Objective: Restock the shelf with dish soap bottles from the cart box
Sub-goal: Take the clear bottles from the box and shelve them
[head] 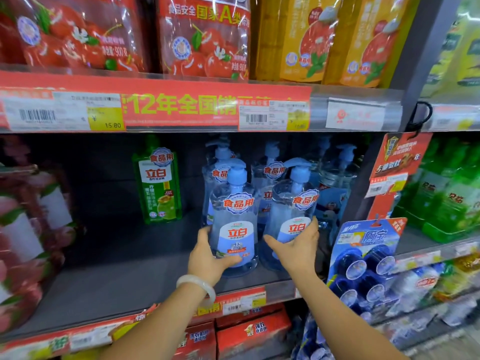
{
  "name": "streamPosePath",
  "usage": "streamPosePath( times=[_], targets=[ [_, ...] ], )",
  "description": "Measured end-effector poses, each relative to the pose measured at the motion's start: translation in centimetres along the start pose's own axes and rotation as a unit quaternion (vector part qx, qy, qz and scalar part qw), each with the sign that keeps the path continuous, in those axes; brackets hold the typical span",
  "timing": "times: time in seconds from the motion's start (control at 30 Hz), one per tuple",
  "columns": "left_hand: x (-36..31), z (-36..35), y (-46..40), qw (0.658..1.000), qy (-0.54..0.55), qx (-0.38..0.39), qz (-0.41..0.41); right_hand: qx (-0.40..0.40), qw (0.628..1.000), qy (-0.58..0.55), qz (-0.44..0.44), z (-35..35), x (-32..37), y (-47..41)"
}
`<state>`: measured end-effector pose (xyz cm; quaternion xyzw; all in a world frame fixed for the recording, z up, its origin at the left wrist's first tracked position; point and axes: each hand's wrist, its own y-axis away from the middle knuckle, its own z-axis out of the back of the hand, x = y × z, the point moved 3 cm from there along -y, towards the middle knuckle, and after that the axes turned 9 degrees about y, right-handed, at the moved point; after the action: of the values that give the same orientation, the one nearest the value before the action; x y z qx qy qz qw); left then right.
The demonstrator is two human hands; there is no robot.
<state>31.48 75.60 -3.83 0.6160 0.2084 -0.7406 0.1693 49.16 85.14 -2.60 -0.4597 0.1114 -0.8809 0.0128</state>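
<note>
Two clear dish soap bottles with blue pump heads stand at the front of the dark middle shelf (pixel 124 276). My left hand (pixel 207 258) grips the base of the left bottle (pixel 235 219), thumb across its front. My right hand (pixel 296 245) wraps around the lower part of the right bottle (pixel 292 203). Behind them stand several more of the same clear bottles (pixel 270 175). The cart box is out of view.
A single green dish soap bottle (pixel 158 180) stands further left and back on the shelf. Red-labelled bottles (pixel 23 229) fill the far left. A hanging blue toilet-cleaner pack (pixel 363 258) sits right of my right hand. Refill pouches (pixel 202 37) line the shelf above.
</note>
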Motion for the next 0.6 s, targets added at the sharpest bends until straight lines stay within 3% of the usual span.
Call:
streamPosePath(
  times=[0.4,0.6],
  targets=[
    [-0.2,0.1,1.1,1.0,-0.014,0.021,0.01,0.014,1.0,0.017,0.009,0.9,-0.4,0.7],
    [0.4,-0.1,2.8,0.998,-0.054,0.003,0.037,0.011,0.999,0.025,-0.041,1.3,-1.3,4.6]
  ],
)
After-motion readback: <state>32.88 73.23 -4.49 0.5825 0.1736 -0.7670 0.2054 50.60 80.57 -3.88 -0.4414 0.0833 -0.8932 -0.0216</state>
